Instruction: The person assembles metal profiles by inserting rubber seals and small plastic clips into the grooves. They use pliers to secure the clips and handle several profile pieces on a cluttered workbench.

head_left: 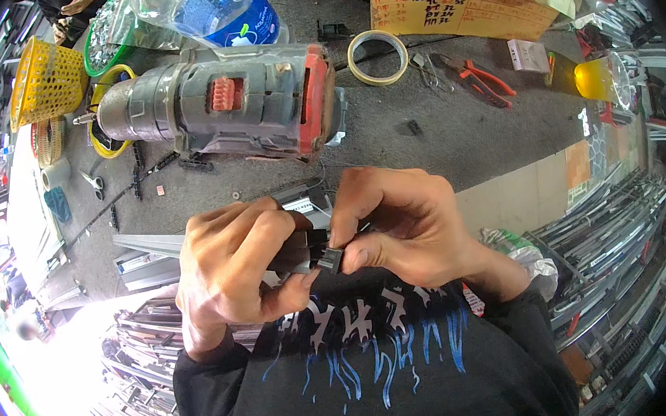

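My left hand (235, 257) and my right hand (402, 221) meet in front of my chest, both with fingers closed. Between their fingertips is a small black plastic-looking piece (328, 258) with ridges or slots. The right thumb and forefinger pinch its right side. From the left, my other thumb and fingers grip it, and they hide part of its shape; I cannot make out its exact kind. Just beyond the hands, a large grey-and-red power drill (255, 103) lies on its side, its bit pointing left. Silver metal profiles (145, 258) lie beside my left hand.
On the dark worktop (454, 136) lie a tape roll (356, 60), red-handled pliers (489, 84) and scissors (93, 183). A water bottle (231, 21), written-on cardboard (450, 12) and yellow basket (40, 80) stand farther back. Stacked metal profiles (610, 253) flank me.
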`<state>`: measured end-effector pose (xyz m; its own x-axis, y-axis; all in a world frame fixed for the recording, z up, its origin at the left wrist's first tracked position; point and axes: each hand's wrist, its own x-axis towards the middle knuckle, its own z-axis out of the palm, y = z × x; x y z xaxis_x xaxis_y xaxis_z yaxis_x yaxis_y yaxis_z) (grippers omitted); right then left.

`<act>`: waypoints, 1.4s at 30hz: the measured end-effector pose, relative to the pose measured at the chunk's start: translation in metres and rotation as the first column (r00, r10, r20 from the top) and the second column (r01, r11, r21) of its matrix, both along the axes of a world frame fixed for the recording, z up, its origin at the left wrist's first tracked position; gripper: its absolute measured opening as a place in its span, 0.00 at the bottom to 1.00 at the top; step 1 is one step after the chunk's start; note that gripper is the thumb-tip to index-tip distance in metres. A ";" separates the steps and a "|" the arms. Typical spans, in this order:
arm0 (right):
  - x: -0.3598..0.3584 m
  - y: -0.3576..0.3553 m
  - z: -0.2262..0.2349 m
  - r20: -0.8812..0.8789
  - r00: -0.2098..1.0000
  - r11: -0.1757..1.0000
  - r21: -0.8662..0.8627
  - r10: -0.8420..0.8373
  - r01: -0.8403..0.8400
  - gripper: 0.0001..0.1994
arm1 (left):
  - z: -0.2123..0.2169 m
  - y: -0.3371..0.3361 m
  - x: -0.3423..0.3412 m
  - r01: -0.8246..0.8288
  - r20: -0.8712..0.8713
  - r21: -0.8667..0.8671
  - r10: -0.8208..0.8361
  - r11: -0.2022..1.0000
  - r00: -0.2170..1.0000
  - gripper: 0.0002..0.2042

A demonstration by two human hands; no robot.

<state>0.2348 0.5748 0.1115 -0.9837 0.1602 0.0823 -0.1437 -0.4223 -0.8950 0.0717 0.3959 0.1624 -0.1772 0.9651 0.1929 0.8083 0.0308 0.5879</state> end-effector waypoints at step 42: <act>0.003 -0.008 0.001 0.075 0.997 0.972 0.236 -0.022 0.003 0.15 | 0.003 0.003 0.005 0.067 -0.012 -0.108 -0.068 0.992 0.998 0.23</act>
